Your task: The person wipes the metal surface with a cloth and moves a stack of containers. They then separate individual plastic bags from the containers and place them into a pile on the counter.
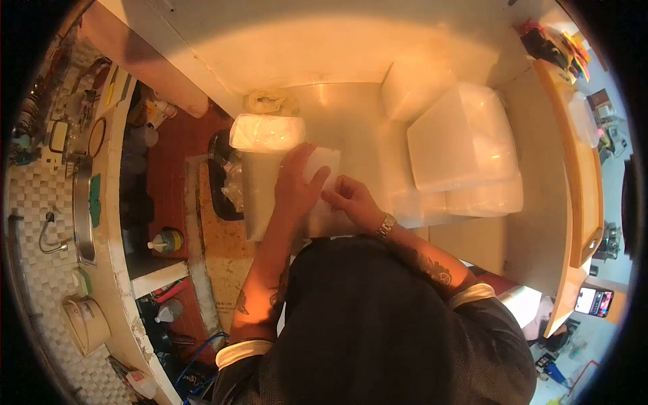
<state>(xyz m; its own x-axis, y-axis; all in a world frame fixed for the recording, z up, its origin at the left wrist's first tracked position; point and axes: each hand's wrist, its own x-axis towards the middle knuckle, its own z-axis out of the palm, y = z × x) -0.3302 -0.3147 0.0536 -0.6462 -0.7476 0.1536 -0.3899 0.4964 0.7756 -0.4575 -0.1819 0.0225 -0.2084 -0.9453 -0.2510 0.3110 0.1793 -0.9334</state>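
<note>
On the pale table [351,108], our left hand [291,189] lies flat with fingers spread on a white sheet [327,158]. Our right hand [349,199], curled, seems to pinch its near edge, beside the white tubs [462,135].

A thin white sheet [326,160], square-cornered, lies flat on the worktop [351,115] close to its near edge and left edge, partly covered by the left hand [295,189] and right hand [352,200].
</note>
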